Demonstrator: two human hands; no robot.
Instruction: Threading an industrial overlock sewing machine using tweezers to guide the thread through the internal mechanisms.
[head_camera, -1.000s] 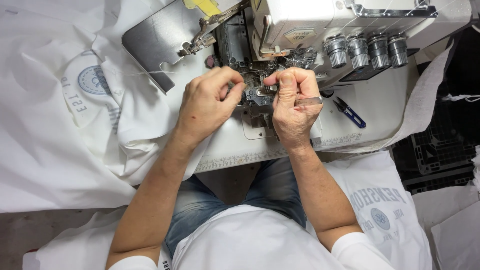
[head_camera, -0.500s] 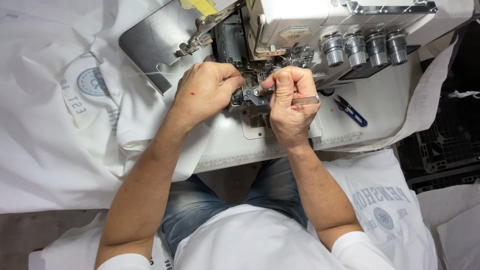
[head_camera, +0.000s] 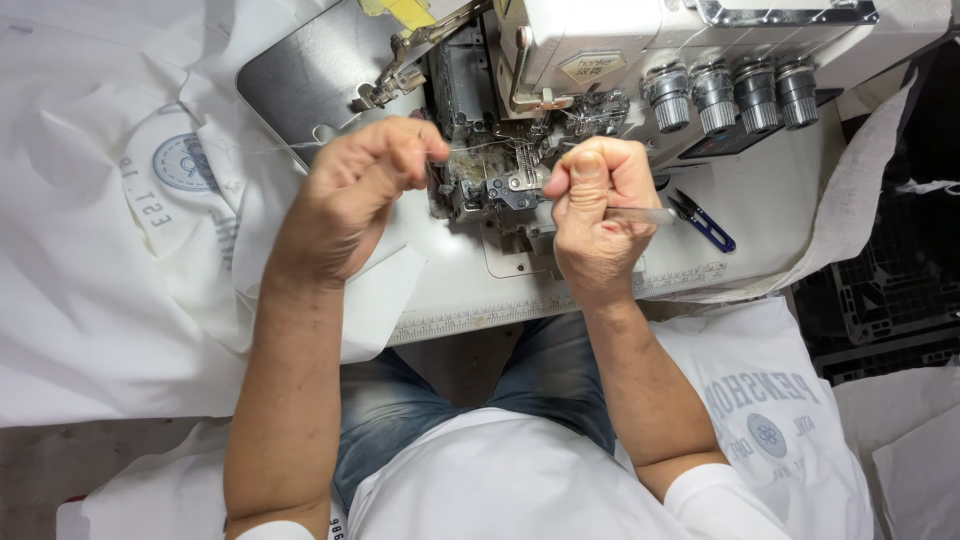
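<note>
— Thread (head_camera: 480, 149) is what we see first: a thin pale strand, stretched nearly level from left to right between our two hands, in front of the sewing machine (head_camera: 600, 50).

— Where does it sit exactly?

— Just above the open metal workings (head_camera: 490, 185), a grey, greasy-looking block of small plates and screws, dusted with lint. The strand's long axis runs across the machine; its left end goes on past our left hand toward the white fabric (head_camera: 90, 250).

— And our hands?

— Our left hand (head_camera: 360, 195) is curled narrow, fingertips pinched together on the strand. Our right hand (head_camera: 595, 200) is closed in a loose fist around slim metal tweezers (head_camera: 635, 213); the smooth, flat handle end pokes out to the right, and the tips, pointing left toward the workings, are hidden behind the fingers.

— What lies about them?

— Blue-handled thread snips (head_camera: 705, 222) lie just right of the tweezers on the pale, smooth surface (head_camera: 780, 215), blades pointing up-left. Four ribbed chrome knobs (head_camera: 735, 92) stand in a row on the machine's cream body. A dull grey steel plate (head_camera: 300, 80) lies at the upper left. The fabric is soft and creased, with a round blue print, and more of it lies over our lap.
</note>
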